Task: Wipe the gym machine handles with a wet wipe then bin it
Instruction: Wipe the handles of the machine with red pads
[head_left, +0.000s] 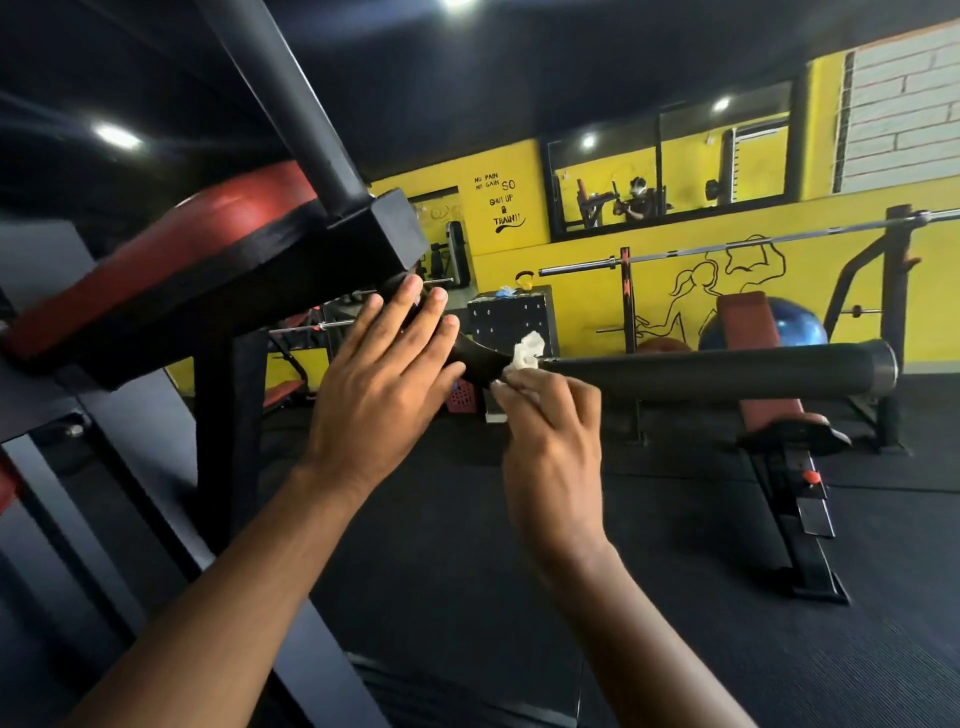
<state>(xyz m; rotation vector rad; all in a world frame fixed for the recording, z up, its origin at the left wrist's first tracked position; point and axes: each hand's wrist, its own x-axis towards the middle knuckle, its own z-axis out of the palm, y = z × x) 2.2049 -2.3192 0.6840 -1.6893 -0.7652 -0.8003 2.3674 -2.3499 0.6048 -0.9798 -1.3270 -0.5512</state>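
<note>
Wet wipe pinched in right hand against handle, left hand flat-fingered just beside.

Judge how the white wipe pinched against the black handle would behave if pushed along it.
Probably floppy: the wet wipe sits crumpled in folds above the right hand. Likely very light, since a pinch alone holds it. It may bunch rather than slide flat along the handle.

The wet wipe is white against the matte black handle; the machine pad is red, edged in black; the wall is bright yellow with black outline drawings and lettering; the exercise ball is blue; the floor is black, finely ribbed.
</note>
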